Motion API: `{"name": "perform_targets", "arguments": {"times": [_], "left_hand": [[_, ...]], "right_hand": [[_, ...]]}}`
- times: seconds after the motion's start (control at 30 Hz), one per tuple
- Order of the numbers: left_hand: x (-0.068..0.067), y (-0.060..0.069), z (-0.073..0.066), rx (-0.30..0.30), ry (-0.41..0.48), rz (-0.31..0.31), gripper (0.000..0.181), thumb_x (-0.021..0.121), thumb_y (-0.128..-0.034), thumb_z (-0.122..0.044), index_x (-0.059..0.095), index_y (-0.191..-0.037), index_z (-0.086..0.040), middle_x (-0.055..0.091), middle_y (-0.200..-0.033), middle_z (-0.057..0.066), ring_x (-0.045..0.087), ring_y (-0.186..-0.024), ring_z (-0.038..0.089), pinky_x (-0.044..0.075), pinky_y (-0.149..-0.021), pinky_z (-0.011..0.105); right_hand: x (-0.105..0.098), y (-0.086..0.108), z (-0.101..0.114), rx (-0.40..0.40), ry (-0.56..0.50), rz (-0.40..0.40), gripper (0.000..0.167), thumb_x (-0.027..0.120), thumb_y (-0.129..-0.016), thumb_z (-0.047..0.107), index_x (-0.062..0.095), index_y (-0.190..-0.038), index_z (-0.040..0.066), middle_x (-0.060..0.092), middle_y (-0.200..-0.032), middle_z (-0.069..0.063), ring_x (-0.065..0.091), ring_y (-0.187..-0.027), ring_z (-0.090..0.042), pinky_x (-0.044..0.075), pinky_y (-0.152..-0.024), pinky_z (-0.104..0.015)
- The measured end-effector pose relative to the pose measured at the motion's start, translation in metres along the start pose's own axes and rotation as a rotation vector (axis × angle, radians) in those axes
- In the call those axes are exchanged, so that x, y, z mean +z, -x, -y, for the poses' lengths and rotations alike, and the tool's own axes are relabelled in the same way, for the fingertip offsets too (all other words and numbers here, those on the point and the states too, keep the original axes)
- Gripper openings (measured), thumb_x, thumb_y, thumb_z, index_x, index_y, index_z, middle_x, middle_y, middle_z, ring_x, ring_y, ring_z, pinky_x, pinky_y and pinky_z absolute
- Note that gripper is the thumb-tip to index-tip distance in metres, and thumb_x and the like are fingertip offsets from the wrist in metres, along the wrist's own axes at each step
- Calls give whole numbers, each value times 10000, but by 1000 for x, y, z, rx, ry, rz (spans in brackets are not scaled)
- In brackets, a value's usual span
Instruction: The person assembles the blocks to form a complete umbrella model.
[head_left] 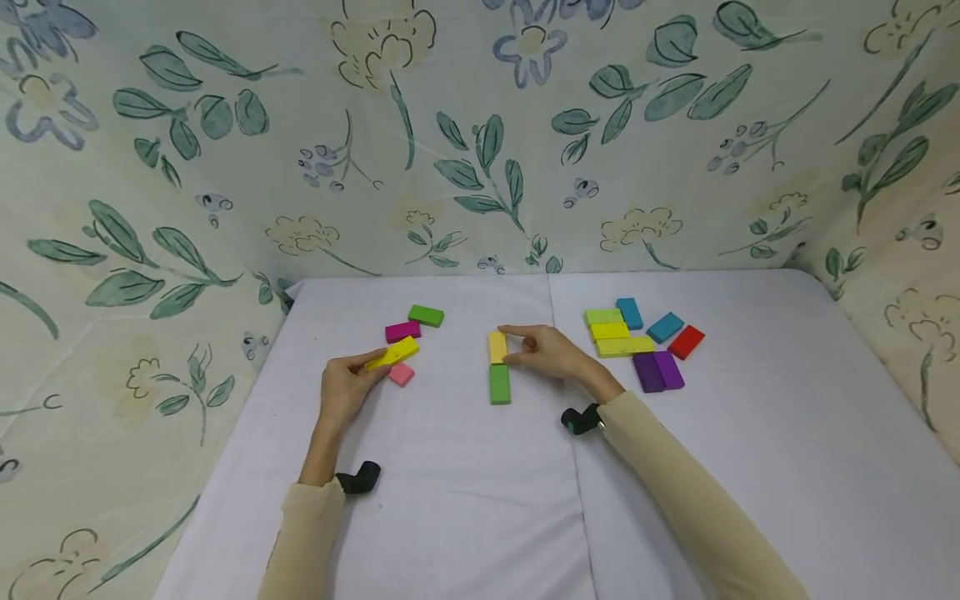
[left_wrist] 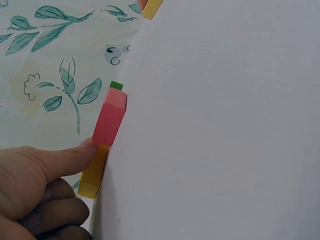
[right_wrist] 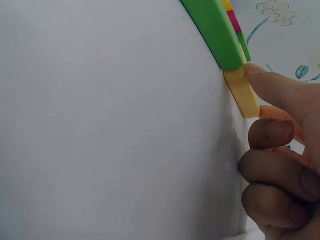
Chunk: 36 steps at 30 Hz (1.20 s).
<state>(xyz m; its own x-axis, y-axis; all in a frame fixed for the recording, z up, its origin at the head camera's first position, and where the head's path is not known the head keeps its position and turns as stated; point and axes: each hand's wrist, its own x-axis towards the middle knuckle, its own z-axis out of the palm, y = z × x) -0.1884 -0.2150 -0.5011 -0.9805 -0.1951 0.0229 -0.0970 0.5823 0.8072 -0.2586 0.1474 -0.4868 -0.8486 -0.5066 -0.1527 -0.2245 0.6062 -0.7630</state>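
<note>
Thumb and fingers of my left hand (head_left: 347, 390) pinch a bright yellow block (head_left: 381, 360) at the left group; a second yellow piece seems to continue from its far end. A pink block (head_left: 401, 374) lies just beside it, with a magenta block (head_left: 402, 332) and a green block (head_left: 426, 315) farther back. At the middle, my right hand (head_left: 551, 352) holds a pale yellow block (head_left: 497, 347) between thumb and index finger, the other fingers curled in. Its near end meets a longer green block (head_left: 499, 385), forming a straight line on the cloth.
On the right lies a cluster of blocks: lime (head_left: 603, 317), yellow (head_left: 609, 332), blue (head_left: 630, 313), red (head_left: 686, 342) and purple (head_left: 648, 372). A white cloth (head_left: 465, 500) covers the table, and floral fabric (head_left: 480, 217) hangs behind and at both sides.
</note>
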Motion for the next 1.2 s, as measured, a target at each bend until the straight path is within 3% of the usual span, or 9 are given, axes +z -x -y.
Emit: {"name": "perform_targets", "arguments": {"times": [0.47, 0.67, 0.83, 0.9, 0.97, 1.07, 1.2], "left_hand": [[0, -1, 1, 24, 4, -2, 353, 809, -914, -215, 759, -1252, -124, 420, -719, 36, 391, -658, 190, 287, -551, 229], [0, 0, 1, 31, 25, -4, 350, 814, -910, -220, 764, -1246, -136, 453, -744, 35, 378, -638, 174, 282, -547, 220], [0, 1, -5, 34, 63, 25, 339, 818, -908, -226, 774, -1235, -148, 417, -735, 33, 373, -622, 161, 278, -536, 221], [0, 2, -7, 28, 67, 44, 338, 821, -905, -229, 776, -1230, -148, 552, -781, 67, 380, -642, 175, 283, -539, 227], [0, 2, -9, 24, 60, 64, 336, 820, -906, -229, 775, -1227, -142, 701, -932, 119, 417, -705, 189, 297, -554, 230], [-1, 3, -10, 20, 43, 94, 346, 822, -904, -236, 771, -1230, -130, 735, -1231, 179, 463, -826, 226, 319, -589, 235], [-1, 3, -10, 8, 26, 124, 356, 821, -905, -243, 768, -1234, -117, 722, -1279, 183, 488, -934, 240, 343, -626, 233]], "right_hand": [[4, 1, 1, -21, -7, -14, 588, 740, -969, 311, 545, -1517, 220, 454, -778, -18, 385, -674, -167, 310, -605, -272], [4, 8, 3, 14, -2, -50, 582, 707, -993, 336, 518, -1536, 247, 492, -834, -43, 409, -678, -171, 325, -590, -264], [-5, 28, 4, 32, 14, -97, 547, 678, -1011, 323, 534, -1525, 201, 516, -806, -48, 415, -626, -164, 331, -551, -242], [-10, 39, 3, 35, 18, -120, 539, 680, -1010, 306, 546, -1514, 170, 527, -786, -43, 429, -626, -165, 342, -556, -239], [-15, 50, 2, 45, 23, -148, 531, 689, -1004, 288, 561, -1499, 144, 533, -774, -41, 444, -641, -173, 351, -569, -236], [-22, 67, -5, 62, 39, -190, 528, 705, -994, 268, 574, -1483, 119, 525, -758, -38, 449, -654, -180, 349, -571, -237], [-29, 93, -18, 73, 69, -248, 507, 723, -978, 223, 601, -1449, 80, 508, -736, -41, 439, -639, -178, 336, -546, -231]]}}
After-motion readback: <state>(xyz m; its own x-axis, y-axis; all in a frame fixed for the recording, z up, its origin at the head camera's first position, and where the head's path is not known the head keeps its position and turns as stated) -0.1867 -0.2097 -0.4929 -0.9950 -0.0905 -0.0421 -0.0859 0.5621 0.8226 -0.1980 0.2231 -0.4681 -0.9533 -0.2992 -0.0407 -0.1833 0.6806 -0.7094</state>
